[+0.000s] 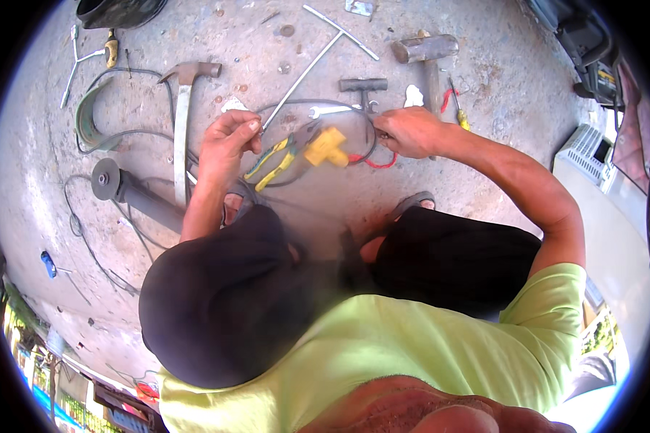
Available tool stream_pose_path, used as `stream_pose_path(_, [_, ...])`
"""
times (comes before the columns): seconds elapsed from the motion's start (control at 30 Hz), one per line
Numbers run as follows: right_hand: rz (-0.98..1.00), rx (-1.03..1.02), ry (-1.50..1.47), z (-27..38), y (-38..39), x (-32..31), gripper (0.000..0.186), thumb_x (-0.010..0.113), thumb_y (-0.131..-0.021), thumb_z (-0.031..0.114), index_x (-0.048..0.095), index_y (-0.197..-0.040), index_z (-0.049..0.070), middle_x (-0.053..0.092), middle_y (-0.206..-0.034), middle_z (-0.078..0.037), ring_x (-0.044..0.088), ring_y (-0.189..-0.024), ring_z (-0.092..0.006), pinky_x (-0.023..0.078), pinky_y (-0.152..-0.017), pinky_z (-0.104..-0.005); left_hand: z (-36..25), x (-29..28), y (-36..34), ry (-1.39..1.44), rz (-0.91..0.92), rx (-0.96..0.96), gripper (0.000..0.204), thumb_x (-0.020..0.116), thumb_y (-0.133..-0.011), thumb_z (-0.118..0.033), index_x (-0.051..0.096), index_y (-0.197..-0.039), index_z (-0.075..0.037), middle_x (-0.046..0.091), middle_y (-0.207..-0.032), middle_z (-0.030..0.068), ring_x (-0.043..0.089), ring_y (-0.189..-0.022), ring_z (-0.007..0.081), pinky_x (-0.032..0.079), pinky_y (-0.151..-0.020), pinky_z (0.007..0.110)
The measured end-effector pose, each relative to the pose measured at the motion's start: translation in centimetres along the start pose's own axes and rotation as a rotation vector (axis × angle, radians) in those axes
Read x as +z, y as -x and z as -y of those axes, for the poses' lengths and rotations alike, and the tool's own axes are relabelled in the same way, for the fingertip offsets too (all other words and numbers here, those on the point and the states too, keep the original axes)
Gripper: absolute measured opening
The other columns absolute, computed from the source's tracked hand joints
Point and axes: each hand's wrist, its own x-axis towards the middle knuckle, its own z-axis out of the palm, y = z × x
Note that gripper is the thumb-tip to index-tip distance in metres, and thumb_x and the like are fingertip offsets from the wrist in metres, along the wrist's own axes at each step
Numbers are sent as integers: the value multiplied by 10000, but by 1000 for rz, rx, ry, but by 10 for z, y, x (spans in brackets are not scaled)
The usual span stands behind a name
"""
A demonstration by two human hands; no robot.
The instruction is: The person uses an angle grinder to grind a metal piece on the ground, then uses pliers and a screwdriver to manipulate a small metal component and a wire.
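Observation:
My left hand (227, 144) is closed in a pinch beside the lower tip of a long T-handle wrench (302, 74); what lies between its fingertips is too small to make out. On the right, the fingers of my right hand (412, 133) are pressed together at a loop of black cable (303, 100). A blurred yellow T-shaped piece (326, 147) shows between my hands. Next to it are pliers (276, 164) with yellow handles. Behind them lies an open-end wrench (332, 110), and a short T-handle tool (363, 86) is near my right hand.
A claw hammer (183, 137) and an angle grinder (133, 193) lie at left, among cables. A sledgehammer (426, 49) and a yellow-handled screwdriver (461, 115) are at right. Farther left are a curved green guard (92, 115), a three-armed wrench (76, 63) and a blue-handled tool (48, 264).

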Motion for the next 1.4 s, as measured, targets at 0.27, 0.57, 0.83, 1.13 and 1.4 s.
stream_pose_path(0.27, [-36, -24, 121, 7, -16, -10, 333, 693, -803, 142, 653, -1111, 22, 685, -1007, -176, 674, -979, -378, 548, -818, -483, 13, -21, 4, -240, 10, -20, 145, 699, -935, -86, 666, -1032, 16, 663, -806, 37, 586, -677, 95, 476, -635, 246])
stream_pose_path(0.57, [-537, 151, -17, 32, -123, -57, 328, 710, -864, 344, 717, -1020, 56, 748, -922, -135, 719, -858, -328, 565, -753, -440, 13, -29, 11, -259, -16, -25, 140, 709, -924, -79, 672, -1025, 12, 684, -852, 38, 595, -690, 89, 489, -645, 239])
stream_pose_path(0.83, [-674, 298, -16, 19, -162, -56, 346, 698, -867, 403, 744, -1012, 92, 757, -917, -124, 729, -874, -322, 566, -775, -441, 18, -44, 16, -258, -71, -25, 133, 710, -929, -81, 672, -1033, -8, 666, -837, 17, 604, -692, 94, 493, -658, 243])
stream_pose_path(1.13, [-715, 188, -305, 33, -157, -62, 271, 669, -871, 251, 705, -1007, 20, 740, -950, -173, 725, -869, -305, 561, -785, -406, 17, -47, 16, -221, -76, 49, 139, 701, -925, -35, 655, -1053, -6, 670, -871, 24, 630, -768, 109, 506, -702, 254])
stream_pose_path(1.4, [-565, -7, -207, 27, -122, -79, 240, 667, -842, 161, 668, -1012, -9, 712, -913, -168, 697, -837, -312, 551, -788, -413, 19, -50, 9, -270, -104, 21, 118, 668, -916, 23, 633, -1024, -9, 659, -872, 33, 621, -760, 117, 502, -716, 267])
